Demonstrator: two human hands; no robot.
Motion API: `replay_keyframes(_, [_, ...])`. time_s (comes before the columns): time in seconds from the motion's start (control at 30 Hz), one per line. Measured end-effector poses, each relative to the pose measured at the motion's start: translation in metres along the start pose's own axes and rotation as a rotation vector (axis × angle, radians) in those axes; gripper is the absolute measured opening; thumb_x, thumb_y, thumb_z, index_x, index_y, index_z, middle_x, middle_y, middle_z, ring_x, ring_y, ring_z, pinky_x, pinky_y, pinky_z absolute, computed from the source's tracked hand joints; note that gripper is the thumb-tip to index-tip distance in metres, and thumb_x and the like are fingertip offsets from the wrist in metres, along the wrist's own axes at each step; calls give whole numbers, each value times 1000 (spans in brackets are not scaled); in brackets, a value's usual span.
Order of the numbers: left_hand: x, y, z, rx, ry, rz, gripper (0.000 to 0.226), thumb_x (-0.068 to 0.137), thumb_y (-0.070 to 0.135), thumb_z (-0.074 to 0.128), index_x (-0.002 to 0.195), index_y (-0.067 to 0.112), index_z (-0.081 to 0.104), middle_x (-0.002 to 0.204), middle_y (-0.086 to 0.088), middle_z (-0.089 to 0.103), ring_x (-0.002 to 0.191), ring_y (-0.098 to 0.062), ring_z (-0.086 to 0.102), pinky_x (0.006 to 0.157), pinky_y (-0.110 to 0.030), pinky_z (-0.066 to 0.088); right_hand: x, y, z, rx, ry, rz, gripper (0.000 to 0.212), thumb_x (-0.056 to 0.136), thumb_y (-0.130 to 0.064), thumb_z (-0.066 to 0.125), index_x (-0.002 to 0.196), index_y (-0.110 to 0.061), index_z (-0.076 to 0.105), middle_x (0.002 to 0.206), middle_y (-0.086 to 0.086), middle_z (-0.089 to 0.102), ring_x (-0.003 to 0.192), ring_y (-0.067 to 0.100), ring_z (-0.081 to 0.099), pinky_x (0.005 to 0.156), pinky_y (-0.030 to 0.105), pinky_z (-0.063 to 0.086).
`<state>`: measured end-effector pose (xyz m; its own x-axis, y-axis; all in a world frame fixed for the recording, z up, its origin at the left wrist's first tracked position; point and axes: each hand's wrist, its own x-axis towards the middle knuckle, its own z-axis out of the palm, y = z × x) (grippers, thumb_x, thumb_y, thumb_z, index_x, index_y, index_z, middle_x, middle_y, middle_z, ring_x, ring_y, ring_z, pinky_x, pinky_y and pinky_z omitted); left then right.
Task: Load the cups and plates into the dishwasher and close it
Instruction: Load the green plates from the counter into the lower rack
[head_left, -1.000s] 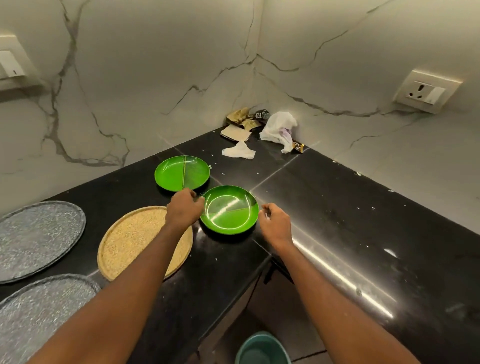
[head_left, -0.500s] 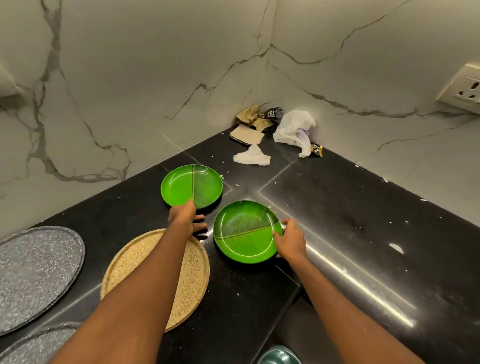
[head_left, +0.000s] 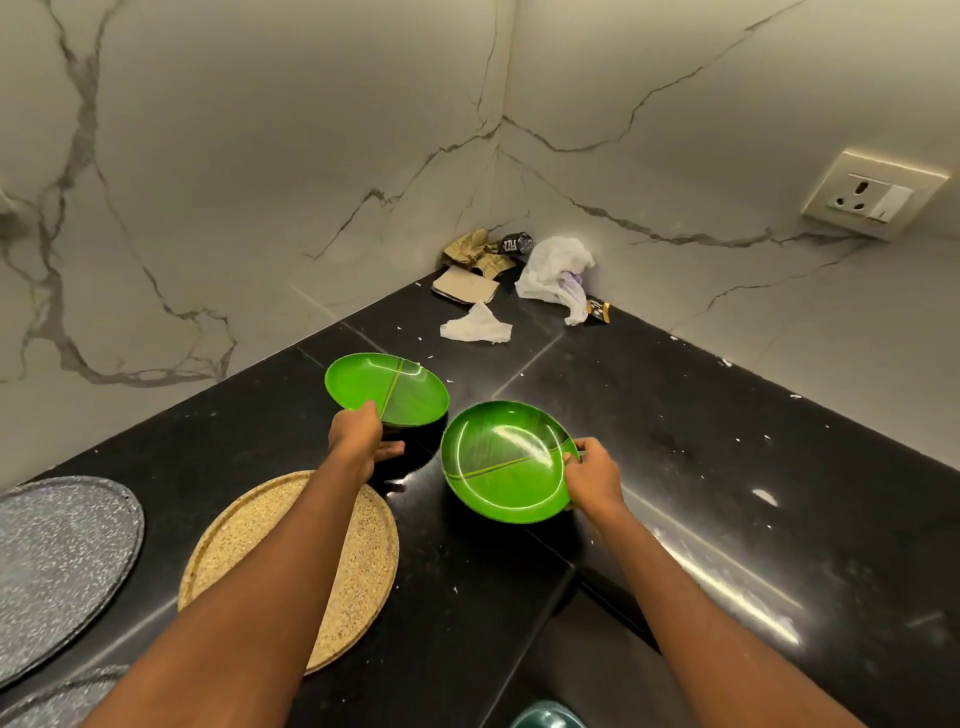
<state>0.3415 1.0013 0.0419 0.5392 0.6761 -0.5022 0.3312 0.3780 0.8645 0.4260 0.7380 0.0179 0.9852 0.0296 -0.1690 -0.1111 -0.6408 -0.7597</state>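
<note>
Two green plates with a leaf pattern are lifted off the black counter (head_left: 727, 467). My left hand (head_left: 358, 441) grips the near rim of the far green plate (head_left: 395, 387), thumb on top and fingers underneath. My right hand (head_left: 592, 475) pinches the right rim of the near green plate (head_left: 498, 462), which tilts toward me. A tan woven plate (head_left: 363, 540) lies flat under my left forearm. Two grey speckled plates sit at the left, one (head_left: 57, 561) above the other (head_left: 47, 701). No dishwasher or cups are in view.
Crumpled tissues (head_left: 475, 326), a white bag (head_left: 556, 270) and wrappers (head_left: 467, 280) lie in the corner by the marble walls. A wall socket (head_left: 872, 195) is at the right. A teal container (head_left: 545, 717) shows below the counter's inner edge.
Both hands have taken hold of the green plates and lifted them off the counter; the near plate now tilts toward me. The view has shifted slightly.
</note>
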Motion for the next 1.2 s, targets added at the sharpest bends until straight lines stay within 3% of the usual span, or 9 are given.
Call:
replay_keyframes(0.1, [-19, 2, 5, 76, 0, 54, 25, 93, 22, 42, 104, 3, 53, 105, -18, 61, 83, -38, 67, 53, -39, 59, -5, 4, -17, 80, 54, 12, 16, 91, -15, 53, 105, -14, 62, 104, 14, 67, 93, 36, 64, 76, 55, 54])
replay_keyframes(0.2, [-46, -5, 11, 218, -29, 114, 38, 88, 26, 41, 108, -2, 57, 108, -22, 62, 82, -40, 67, 58, -44, 59, -19, 12, -38, 131, 91, 1, 16, 91, -15, 53, 104, -15, 63, 103, 12, 67, 94, 35, 63, 78, 55, 54])
replay_keyframes(0.27, [-63, -11, 14, 328, -28, 154, 45, 87, 32, 37, 111, -1, 58, 109, -21, 63, 86, -42, 67, 72, -49, 59, -27, 19, -48, 143, 119, 6, 16, 92, -15, 53, 104, -16, 64, 103, 11, 67, 94, 33, 62, 78, 52, 54])
replay_keyframes(0.33, [-86, -21, 19, 448, 6, 222, 49, 89, 34, 33, 111, -1, 59, 113, -23, 63, 92, -43, 64, 86, -45, 53, -42, 31, -63, 167, 136, 15, 16, 92, -15, 53, 103, -17, 64, 101, 10, 67, 94, 32, 61, 78, 51, 54])
replay_keyframes(0.4, [-110, -33, 21, 547, 30, 296, 45, 94, 30, 32, 103, -3, 61, 110, -24, 64, 85, -40, 63, 83, -34, 46, -57, 44, -76, 182, 145, 15, 15, 93, -16, 53, 102, -18, 65, 99, 9, 68, 93, 31, 61, 79, 46, 54])
replay_keyframes(0.5, [-147, -55, 20, 642, 2, 359, 42, 94, 27, 32, 100, -3, 60, 98, -24, 68, 82, -39, 66, 85, -40, 50, -86, 69, -100, 182, 163, -4, 16, 94, -16, 53, 102, -17, 66, 100, 9, 69, 96, 30, 61, 78, 36, 48])
replay_keyframes(0.73, [-240, -112, -3, 711, -16, 491, 37, 98, 34, 41, 107, 5, 63, 104, -22, 66, 93, -38, 64, 85, -46, 53, -160, 121, -135, 210, 183, -41, 17, 94, -17, 55, 104, -15, 69, 101, 11, 71, 97, 31, 62, 78, 34, 45])
replay_keyframes(1.0, [-309, -153, -49, 759, -124, 481, 41, 98, 35, 43, 115, 2, 59, 111, -25, 62, 101, -40, 62, 86, -50, 53, -254, 157, -162, 195, 244, -10, 20, 96, -17, 53, 109, -9, 67, 111, 16, 68, 104, 34, 60, 84, 37, 45])
replay_keyframes(1.2, [-343, -183, -81, 837, -178, 508, 37, 96, 36, 48, 108, 3, 61, 104, -22, 66, 93, -38, 65, 82, -47, 55, -325, 178, -168, 194, 321, 14, 21, 96, -17, 52, 108, -10, 68, 106, 14, 69, 102, 33, 60, 83, 35, 44])
